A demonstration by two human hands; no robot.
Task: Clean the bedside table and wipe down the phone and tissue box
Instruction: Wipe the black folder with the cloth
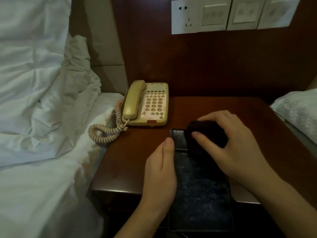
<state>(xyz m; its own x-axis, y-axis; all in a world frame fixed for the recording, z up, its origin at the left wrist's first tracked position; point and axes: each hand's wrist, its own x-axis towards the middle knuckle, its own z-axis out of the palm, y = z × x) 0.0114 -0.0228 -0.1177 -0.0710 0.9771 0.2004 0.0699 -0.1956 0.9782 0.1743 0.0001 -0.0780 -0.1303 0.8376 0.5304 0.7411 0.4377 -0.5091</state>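
A dark, long tissue box (199,186) lies on the reddish-brown bedside table (142,152), reaching from the table's middle out over its front edge. My left hand (161,170) lies flat against the box's left side with straight fingers. My right hand (233,143) grips a bunched dark cloth (207,133) and presses it on the far end of the box. A cream corded phone (145,103) sits at the table's back left, handset on its cradle, its coiled cord (106,133) spilling toward the bed.
A bed with rumpled white bedding (39,109) borders the table on the left. A second white bed (298,109) edges in on the right. White wall sockets and switches (228,14) are mounted on the wooden panel behind the table.
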